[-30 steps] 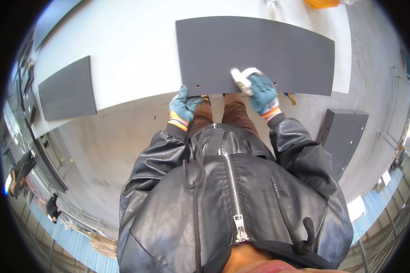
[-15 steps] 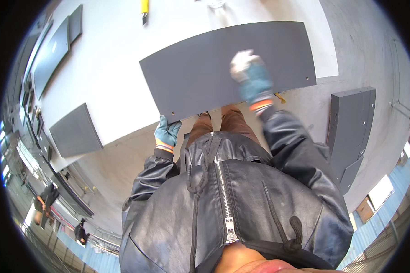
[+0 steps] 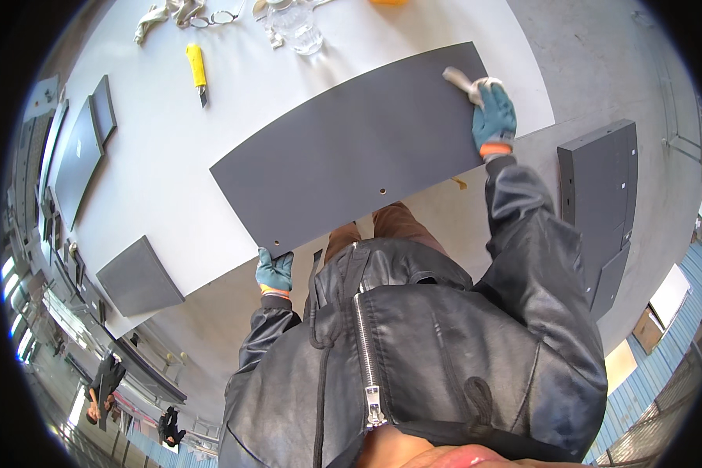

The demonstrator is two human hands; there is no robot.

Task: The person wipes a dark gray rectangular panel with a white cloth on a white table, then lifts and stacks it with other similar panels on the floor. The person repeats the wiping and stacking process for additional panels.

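1. Where the person's legs meet the near edge of the white counter (image 3: 164, 179), its surface spreads away beyond them, carrying several flat grey pieces and small items.
2. Lying face up along that near edge, the large dark grey panel (image 3: 343, 140) slants across the view, its long far edge appearing curved. Its near left corner is at the left hand, and its right end is beneath the right hand.
3. Off to the right, beyond the counter, are stacked grey panels (image 3: 600, 179), well apart from the right hand.
4. A smaller grey panel (image 3: 140, 274) lies to the left, near the counter's edge and apart from the left hand.
5. The right hand (image 3: 494, 111), in a teal glove, curls around something pale and presses it to the panel's right end.
6. The left hand (image 3: 274, 270), gloved alike, touches the near left corner; whether it pinches the edge I cannot tell.
7. A clear container (image 3: 300, 31) stands past the panel's far edge.
8. The yellow knife (image 3: 196, 66) lies left of it.
9. The pale wad (image 3: 483, 84) pokes out beyond the right hand's fingers.
10. Two small holes (image 3: 382, 191) sit near the panel's near edge, one close to the left hand.
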